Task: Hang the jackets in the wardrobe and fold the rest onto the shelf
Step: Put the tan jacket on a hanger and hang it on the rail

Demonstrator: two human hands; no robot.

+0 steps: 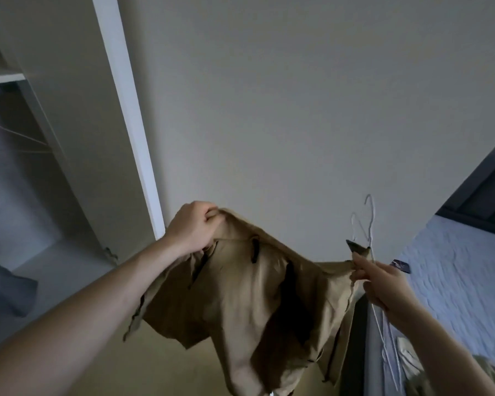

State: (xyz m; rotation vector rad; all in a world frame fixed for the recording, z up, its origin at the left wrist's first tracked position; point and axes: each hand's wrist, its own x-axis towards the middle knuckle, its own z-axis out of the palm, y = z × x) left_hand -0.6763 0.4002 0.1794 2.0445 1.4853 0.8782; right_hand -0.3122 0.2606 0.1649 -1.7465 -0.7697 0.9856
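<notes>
A tan jacket (240, 304) hangs spread between my two hands in front of a plain wall. My left hand (193, 227) grips one top corner of it, fingers curled into the cloth. My right hand (383, 281) pinches the other top corner and also holds two white wire hangers (369, 221), whose hooks stick up above the fingers while their frames hang below my wrist. The open wardrobe (69, 110) stands at the left, with a white shelf (3, 77) near its top.
A white wardrobe door edge (132, 124) runs diagonally just left of my left hand. Grey cloth (9, 290) lies at the lower left of the wardrobe. A bed with a pale blue cover (455, 281) lies to the right, with more clothes (412, 364) at its near edge.
</notes>
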